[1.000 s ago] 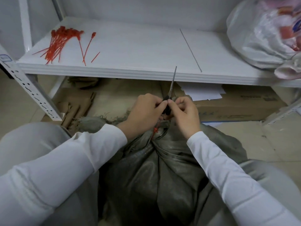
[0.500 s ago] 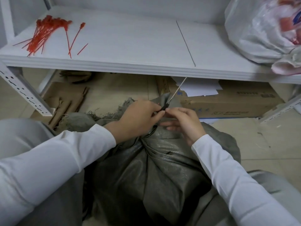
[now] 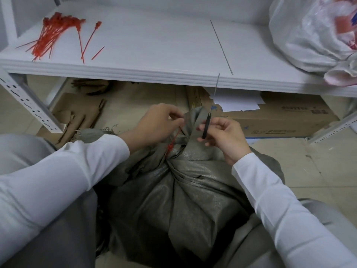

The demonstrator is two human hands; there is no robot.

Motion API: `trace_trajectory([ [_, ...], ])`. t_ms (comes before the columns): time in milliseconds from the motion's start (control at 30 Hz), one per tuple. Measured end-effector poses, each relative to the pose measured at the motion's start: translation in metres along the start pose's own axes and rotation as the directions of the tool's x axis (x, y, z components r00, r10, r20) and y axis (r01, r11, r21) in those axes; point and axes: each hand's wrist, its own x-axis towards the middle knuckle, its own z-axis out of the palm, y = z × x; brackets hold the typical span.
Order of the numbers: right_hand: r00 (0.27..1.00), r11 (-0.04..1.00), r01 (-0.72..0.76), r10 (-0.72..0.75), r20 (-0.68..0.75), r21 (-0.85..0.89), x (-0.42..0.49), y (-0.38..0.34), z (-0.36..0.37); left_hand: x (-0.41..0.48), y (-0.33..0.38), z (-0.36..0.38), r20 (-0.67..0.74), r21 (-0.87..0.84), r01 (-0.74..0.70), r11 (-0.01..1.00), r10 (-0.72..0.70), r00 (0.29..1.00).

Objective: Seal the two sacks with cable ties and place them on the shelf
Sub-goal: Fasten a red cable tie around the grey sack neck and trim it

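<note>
Left hand now pinches the cable tie — right hand alone holds tool.

We are in a storeroom: just beyond the grip runs a white metal shelf on a slotted upright, a cardboard box stowed beneath on the tiled floor. Red cable ties lie up left of the grip, a stuffed plastic bag up right.

Left hand and right hand reach forward, apart, each with fingers curled in a pinch.
</note>
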Motion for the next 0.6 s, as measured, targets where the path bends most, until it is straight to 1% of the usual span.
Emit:
trace_trajectory([
  [67, 1.000, 0.998, -0.025, 0.024, -0.020, -0.054, 0.002, 0.002, -0.002, 0.002, -0.008, 0.000, 0.061, 0.096, 0.071, 0.993, -0.078, 0.995],
  [167, 0.996, 0.986, -0.092, 0.093, 0.001, -0.136, 0.002, 0.006, -0.006, 0.000, -0.015, 0.007, 0.227, 0.103, 0.158, 0.982, -0.178, 0.957],
  [233, 0.996, 0.963, -0.090, 0.092, -0.001, -0.255, 0.003, 0.009, -0.009, -0.003, -0.016, 0.009, 0.306, 0.075, 0.163, 0.984, -0.179, 0.935],
  [300, 0.997, 0.931, -0.073, 0.076, -0.007, -0.357, 0.006, 0.012, -0.011, -0.005, -0.016, 0.009, 0.334, 0.042, 0.145, 0.989, -0.150, 0.930],
  [400, 0.998, 0.907, -0.049, 0.056, 0.004, -0.419, 0.008, 0.014, -0.014, -0.006, -0.013, 0.006, 0.326, 0.054, 0.113, 0.992, -0.125, 0.937],
  [500, 0.999, 0.860, -0.022, 0.043, 0.029, -0.509, 0.008, 0.015, -0.019, -0.003, -0.014, 0.003, 0.232, 0.077, 0.104, 0.992, -0.119, 0.965],
  [533, 0.998, 0.831, -0.006, 0.037, 0.045, -0.556, 0.008, 0.015, -0.021, -0.002, -0.014, 0.002, 0.193, 0.071, 0.114, 0.991, -0.125, 0.973],
  [600, 0.996, 0.734, 0.039, 0.027, 0.086, -0.678, 0.007, 0.013, -0.025, 0.000, -0.018, 0.000, 0.135, 0.066, 0.135, 0.989, -0.143, 0.980],
])
